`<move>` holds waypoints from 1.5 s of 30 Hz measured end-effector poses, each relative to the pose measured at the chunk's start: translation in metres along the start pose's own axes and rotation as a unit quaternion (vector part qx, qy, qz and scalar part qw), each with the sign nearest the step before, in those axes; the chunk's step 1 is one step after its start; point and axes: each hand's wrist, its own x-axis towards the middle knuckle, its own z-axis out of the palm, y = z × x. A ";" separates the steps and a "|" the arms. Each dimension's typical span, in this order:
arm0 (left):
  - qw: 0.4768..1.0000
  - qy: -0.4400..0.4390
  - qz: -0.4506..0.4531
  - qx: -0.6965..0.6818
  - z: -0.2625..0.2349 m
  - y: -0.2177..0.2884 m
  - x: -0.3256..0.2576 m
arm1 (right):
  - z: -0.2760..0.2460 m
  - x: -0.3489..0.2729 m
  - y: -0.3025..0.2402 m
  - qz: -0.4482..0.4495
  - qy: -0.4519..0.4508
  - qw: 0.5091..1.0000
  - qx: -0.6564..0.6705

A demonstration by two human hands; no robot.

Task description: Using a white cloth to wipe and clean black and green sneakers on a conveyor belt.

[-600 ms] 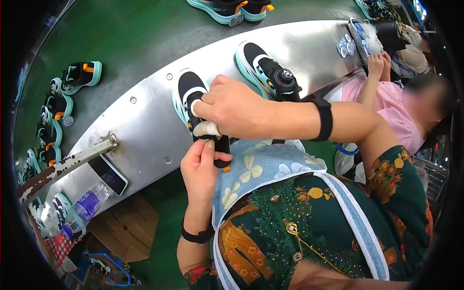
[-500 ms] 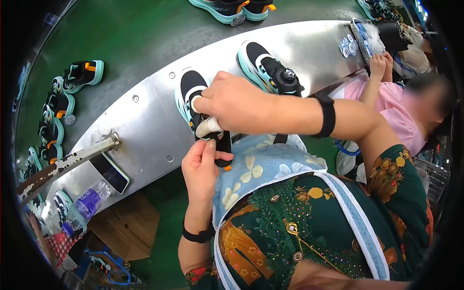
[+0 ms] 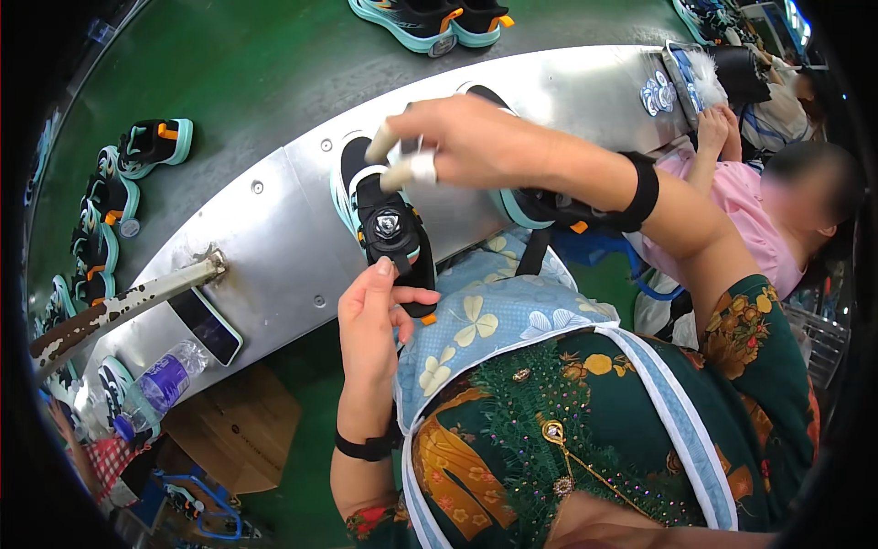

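Note:
A black sneaker (image 3: 372,188) with a white and mint sole lies on the metal ledge, toe pointing away from me. A round dial (image 3: 389,223) shows on its black upper. At the sneaker's near end, my left hand (image 3: 369,316) pinches the black tongue between thumb and finger. My right hand (image 3: 457,146) hovers above the toe, slightly blurred, fingers apart and holding nothing. Pale finger covers are on its fingertips. A second sneaker (image 3: 526,209) lies to the right, partly hidden behind my right hand and forearm.
More sneakers (image 3: 117,197) stand on the green belt (image 3: 265,69) beyond the ledge (image 3: 283,206). A peeling metal bar (image 3: 128,311), a phone (image 3: 208,325) and a bottle (image 3: 165,384) are at the left. A person in pink (image 3: 732,201) sits at the right, near a tray (image 3: 686,73).
My right hand has lifted off the sneaker and moved up and to the right, its fingers spreading and the dial coming into sight. My left hand stays at the tongue.

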 end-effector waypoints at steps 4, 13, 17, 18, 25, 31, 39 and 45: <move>1.000 -0.009 -0.016 0.023 0.002 0.003 0.008 | 0.038 -0.008 -0.011 -0.059 -0.064 0.995 0.044; 0.998 -0.005 -0.015 0.061 0.003 -0.002 0.021 | 0.022 -0.002 -0.002 -0.055 -0.135 0.988 0.049; 0.997 0.002 -0.028 0.066 0.006 0.006 0.021 | 0.011 -0.008 -0.001 -0.051 -0.142 0.988 0.041; 0.997 0.000 -0.029 0.067 0.006 0.006 0.021 | 0.006 -0.011 -0.007 -0.031 -0.142 0.988 0.060; 0.994 -0.017 -0.021 0.103 0.008 0.006 0.023 | 0.018 -0.019 0.011 -0.151 -0.042 0.985 -0.069; 0.986 -0.006 0.039 0.159 0.020 0.000 0.005 | -0.015 -0.034 0.012 -0.014 -0.005 0.997 0.077; 0.972 -0.018 0.102 0.210 0.026 -0.018 0.011 | 0.014 -0.021 0.019 -0.050 -0.072 0.996 -0.028; 0.871 -0.011 0.238 0.429 0.043 -0.015 0.001 | -0.007 -0.040 0.024 -0.054 -0.038 0.997 -0.042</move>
